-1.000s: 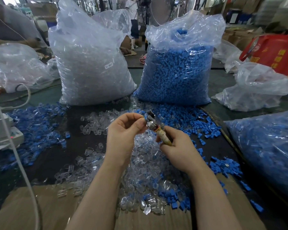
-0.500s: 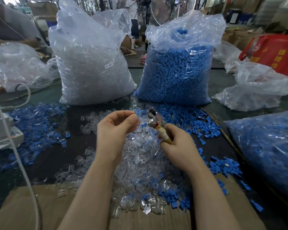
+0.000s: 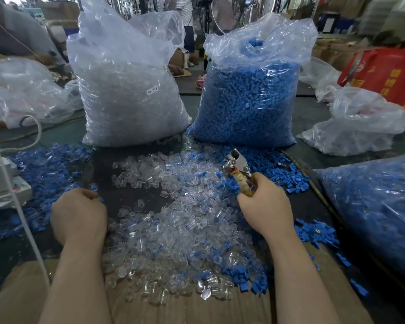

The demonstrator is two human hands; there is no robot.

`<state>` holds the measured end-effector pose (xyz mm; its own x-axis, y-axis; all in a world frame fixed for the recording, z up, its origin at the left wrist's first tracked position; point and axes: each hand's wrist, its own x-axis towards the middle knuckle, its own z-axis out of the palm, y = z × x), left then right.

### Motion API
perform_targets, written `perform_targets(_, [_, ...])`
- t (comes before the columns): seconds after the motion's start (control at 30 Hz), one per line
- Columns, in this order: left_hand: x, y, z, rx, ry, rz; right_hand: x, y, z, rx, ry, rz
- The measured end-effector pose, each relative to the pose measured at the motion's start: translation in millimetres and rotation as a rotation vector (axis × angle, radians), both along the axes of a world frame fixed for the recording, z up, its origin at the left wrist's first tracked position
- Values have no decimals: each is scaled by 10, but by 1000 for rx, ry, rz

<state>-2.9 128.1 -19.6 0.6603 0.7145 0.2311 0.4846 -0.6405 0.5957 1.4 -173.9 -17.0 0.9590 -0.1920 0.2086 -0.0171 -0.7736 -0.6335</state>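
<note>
Left of the clear-cap heap (image 3: 173,230), my left hand (image 3: 78,216) curls over blue pieces (image 3: 56,164) on the table (image 3: 129,196), perhaps pinching one; I cannot tell. Right of the heap, my right hand (image 3: 265,206) grips the taped metal tool (image 3: 239,170), head raised.

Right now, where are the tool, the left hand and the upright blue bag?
tool (image 3: 240,164): head view, on its metal head, above the wrapped handle.
left hand (image 3: 78,215): head view, on the back of the hand.
upright blue bag (image 3: 248,101): head view, on its front wall, mid-height.
</note>
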Motion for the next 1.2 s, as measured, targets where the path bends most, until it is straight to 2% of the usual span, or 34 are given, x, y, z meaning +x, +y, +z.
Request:
perform_targets(0.2, [19, -32, 18, 75, 68, -40, -16, 29, 24, -40, 19, -23])
perform_targets(0.3, [43, -100, 78, 65, 66, -144, -19, 40, 34, -54, 38, -48])
perform_targets(0.4, [59, -158, 65, 11, 178, -248, -19, 33, 30, -48, 52, -102])
perform_targets(0.63, [79, -167, 59, 155, 389, -175, -19, 6, 10, -123, 81, -228])
perform_targets(0.73, [95, -218, 100, 143, 328, -213, -35, 20, 11, -179, 102, -244])
perform_targets(0.83, [128, -398, 167, 112, 290, -394, -41, 28, 14, -236, 156, -244])
perform_targets(1.0, [124, -791, 121, 199, 438, -583, -31, 36, -5, -287, 247, -211])
perform_targets(1.2, [106, -892, 114, 105, 289, -685, -25, 37, -17, -314, 239, -187])
